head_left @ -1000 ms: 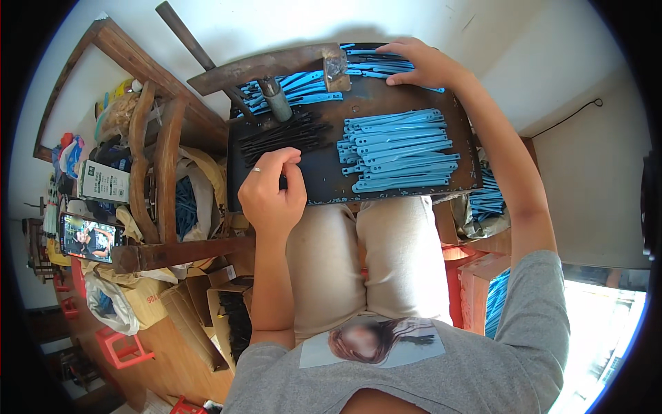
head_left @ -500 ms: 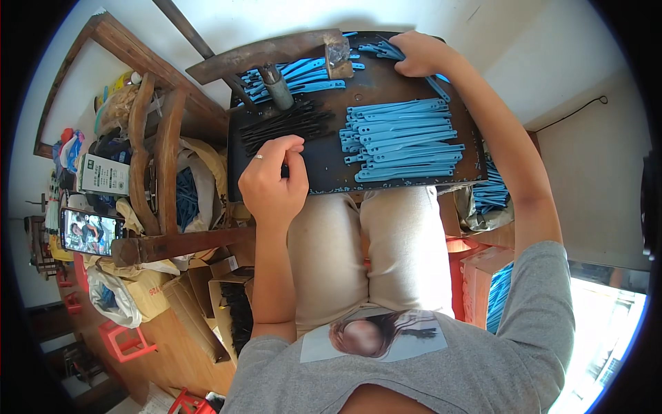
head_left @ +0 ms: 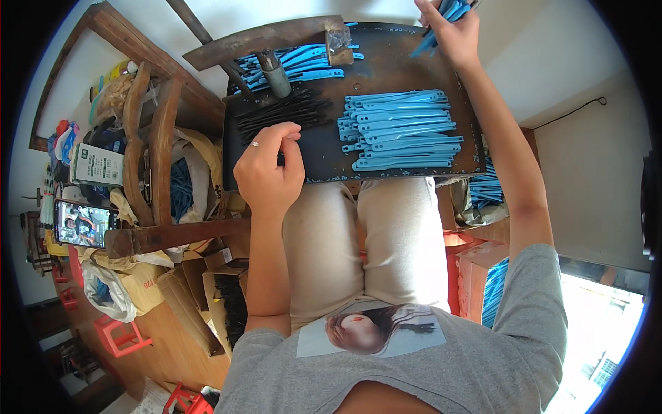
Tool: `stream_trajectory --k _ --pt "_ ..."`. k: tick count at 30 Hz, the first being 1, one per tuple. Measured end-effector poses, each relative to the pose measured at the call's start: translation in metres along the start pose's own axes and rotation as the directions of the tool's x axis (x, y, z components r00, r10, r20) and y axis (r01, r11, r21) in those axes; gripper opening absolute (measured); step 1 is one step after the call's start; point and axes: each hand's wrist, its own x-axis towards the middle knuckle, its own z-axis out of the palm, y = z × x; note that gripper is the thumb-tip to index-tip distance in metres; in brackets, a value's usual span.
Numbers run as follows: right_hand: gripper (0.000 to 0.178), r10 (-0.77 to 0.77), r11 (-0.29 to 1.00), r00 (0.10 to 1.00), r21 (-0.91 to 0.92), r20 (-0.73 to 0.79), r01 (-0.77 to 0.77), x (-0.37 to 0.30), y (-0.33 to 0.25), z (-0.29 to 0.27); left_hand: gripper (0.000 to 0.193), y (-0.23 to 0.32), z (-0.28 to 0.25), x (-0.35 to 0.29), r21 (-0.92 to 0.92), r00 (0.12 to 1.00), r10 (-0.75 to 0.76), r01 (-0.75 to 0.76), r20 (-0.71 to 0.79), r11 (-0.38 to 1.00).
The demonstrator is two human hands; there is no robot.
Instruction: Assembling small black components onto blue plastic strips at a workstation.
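Far left: opened bag (head_left: 181,190) with blue strips inside, behind wooden rails (head_left: 163,155); reads as stock left to use. Left hand (head_left: 269,169): curled fingers, thumb bent inward, over front left of dark tray (head_left: 396,62); cannot tell if pinching anything. Just beyond: black strips (head_left: 284,114), heaped loosely, seemingly untouched by either hand. Behind these, under metal arm (head_left: 269,41): loose blue strips (head_left: 314,69), apparently left to deal with. Tray's front right: blue stack (head_left: 403,131), roughly aligned crosswise, judged the done portion. Far right corner: right hand (head_left: 458,38), raised, closed around blue bunch (head_left: 453,10), clear of stack and not yet laid down. Below, beside tray: another bag of blue strips (head_left: 487,190), likely further stock.
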Motion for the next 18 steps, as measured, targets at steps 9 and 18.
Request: stream_trajectory --k 9,18 --pt "0.02 0.144 0.99 0.982 -0.005 0.121 -0.144 -0.001 -0.003 0.009 0.018 0.001 -0.001 -0.001 -0.005 1.0 -0.026 0.026 0.007 1.0" --pt "0.045 -0.016 0.568 0.755 -0.616 0.655 0.546 0.002 -0.011 0.015 0.016 0.0 -0.013 0.002 -0.041 0.993 -0.035 0.04 0.109 0.998"
